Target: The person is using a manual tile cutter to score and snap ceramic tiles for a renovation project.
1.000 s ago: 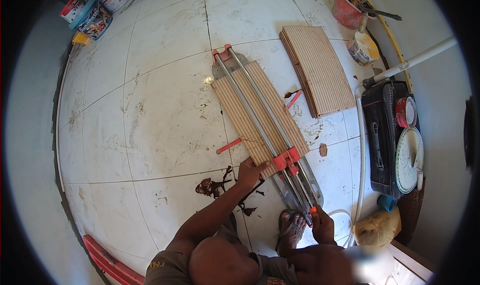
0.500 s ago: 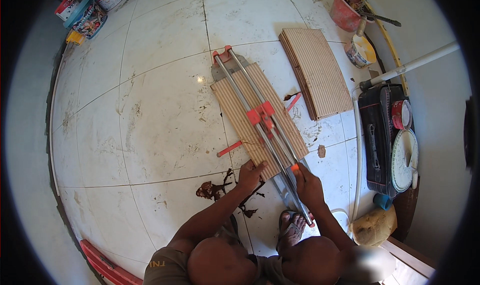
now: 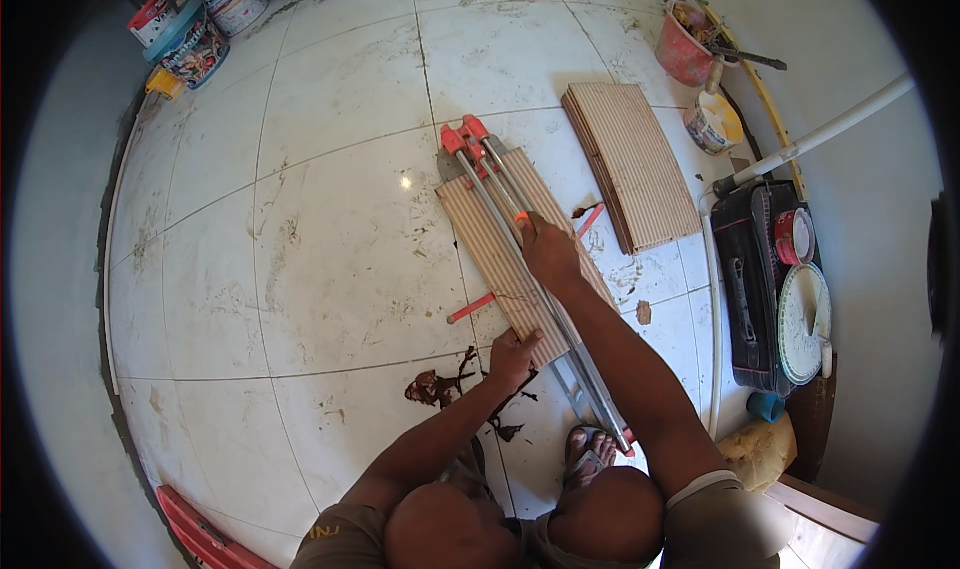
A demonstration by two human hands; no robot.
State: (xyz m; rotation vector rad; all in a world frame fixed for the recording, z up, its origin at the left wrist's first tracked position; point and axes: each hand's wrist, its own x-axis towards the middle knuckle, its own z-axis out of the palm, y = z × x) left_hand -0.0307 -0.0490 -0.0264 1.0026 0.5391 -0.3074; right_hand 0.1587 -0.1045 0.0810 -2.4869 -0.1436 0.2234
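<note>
- The white tiled floor [image 3: 340, 239], streaked with dirt, is bounded by pale walls; buckets [image 3: 190, 49] are stood in its far-left corner, seemingly out of the way.
- The tile cutter [image 3: 575, 359] is set slantwise near the floor's middle, its near end by the feet, presumably so its full length can be reached.
- A black case [image 3: 750, 289] is laid along the floor's right edge.
- The tile stack [image 3: 640, 169] is placed beside the cutter, toward the floor's far-right corner, probably for easy reach.
- The ribbed tile [image 3: 500, 269] is laid beneath the cutter's rails; its near-left corner is grasped by the left hand [image 3: 512, 361], thumb on top, likely for steadying; the fingertips are hidden.
- The orange-tipped handle [image 3: 522, 217] is clasped by the right hand's [image 3: 550, 254] fingers above the tile.
</note>
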